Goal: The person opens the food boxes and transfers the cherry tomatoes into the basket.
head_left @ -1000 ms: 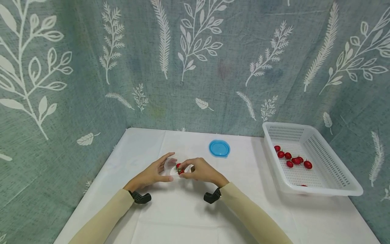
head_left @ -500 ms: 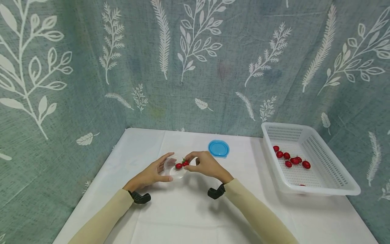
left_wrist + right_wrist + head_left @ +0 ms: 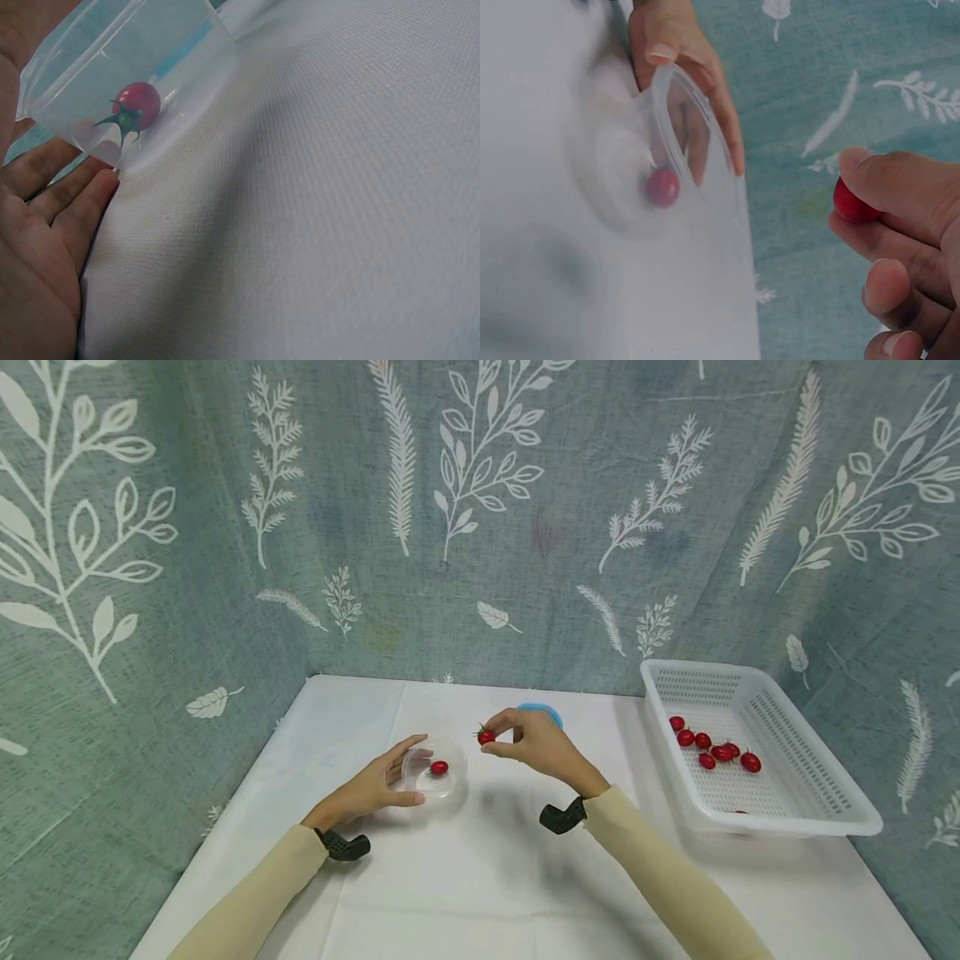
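A round clear plastic container (image 3: 456,783) stands on the white table, one red cherry tomato (image 3: 438,767) with a green stem lying in it. My left hand (image 3: 367,789) holds the container from the left, fingers around the back and thumb along the near side. In the left wrist view the fingers (image 3: 86,202) lie against the container's wall. To the right and above it, my right hand (image 3: 546,745) pinches a second cherry tomato (image 3: 486,737) between thumb and fingers, its green stem facing the container. The right wrist view shows that tomato (image 3: 850,202) partly covered by the thumb.
A blue lid (image 3: 542,707) lies behind my right hand, mostly hidden by it. On the right stands a white slotted plastic basket (image 3: 798,785) with several cherry tomatoes (image 3: 722,752). A leaf-patterned grey-green curtain (image 3: 420,610) hangs behind and beside the table.
My right hand has lifted a cherry tomato out of the container and moved right and away, now overlapping the blue lid. One tomato stays inside. The left hand has kept its place.
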Action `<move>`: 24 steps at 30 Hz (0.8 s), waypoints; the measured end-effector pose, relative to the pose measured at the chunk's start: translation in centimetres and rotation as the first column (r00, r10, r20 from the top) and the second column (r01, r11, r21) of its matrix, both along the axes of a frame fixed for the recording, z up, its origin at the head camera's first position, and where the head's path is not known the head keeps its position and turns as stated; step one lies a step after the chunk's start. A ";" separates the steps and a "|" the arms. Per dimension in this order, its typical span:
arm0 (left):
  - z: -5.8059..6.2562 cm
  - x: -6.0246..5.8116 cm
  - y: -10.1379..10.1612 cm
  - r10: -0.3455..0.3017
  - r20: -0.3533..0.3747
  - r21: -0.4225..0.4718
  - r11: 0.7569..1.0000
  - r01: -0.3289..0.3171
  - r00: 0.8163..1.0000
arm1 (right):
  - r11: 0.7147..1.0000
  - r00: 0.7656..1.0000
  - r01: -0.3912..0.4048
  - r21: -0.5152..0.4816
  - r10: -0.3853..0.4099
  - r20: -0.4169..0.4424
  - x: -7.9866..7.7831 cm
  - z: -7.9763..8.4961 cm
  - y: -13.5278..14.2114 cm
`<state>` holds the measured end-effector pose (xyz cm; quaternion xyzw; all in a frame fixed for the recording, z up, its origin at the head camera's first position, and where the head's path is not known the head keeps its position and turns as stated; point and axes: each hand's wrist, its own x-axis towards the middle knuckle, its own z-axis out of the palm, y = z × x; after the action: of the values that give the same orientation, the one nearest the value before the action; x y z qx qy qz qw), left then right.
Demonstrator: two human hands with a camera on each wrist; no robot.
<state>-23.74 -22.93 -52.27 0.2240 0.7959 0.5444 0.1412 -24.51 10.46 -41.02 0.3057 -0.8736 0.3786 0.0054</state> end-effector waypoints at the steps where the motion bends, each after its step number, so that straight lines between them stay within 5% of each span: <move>1: 0.1 0.0 0.0 -0.002 -0.003 -0.001 1.000 0.002 1.000 | 1.000 1.000 0.011 0.000 -0.011 -0.012 0.0 0.2 0.3; 24: 0.0 0.0 -0.1 -0.007 0.006 0.003 1.000 0.007 1.000 | 0.980 0.973 0.197 0.031 -0.191 -0.127 -0.6 3.0 8.6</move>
<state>-23.72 -23.02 -52.29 0.2254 0.7939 0.5459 0.1449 -25.07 19.10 -37.99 0.2418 -0.9053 0.3376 0.0896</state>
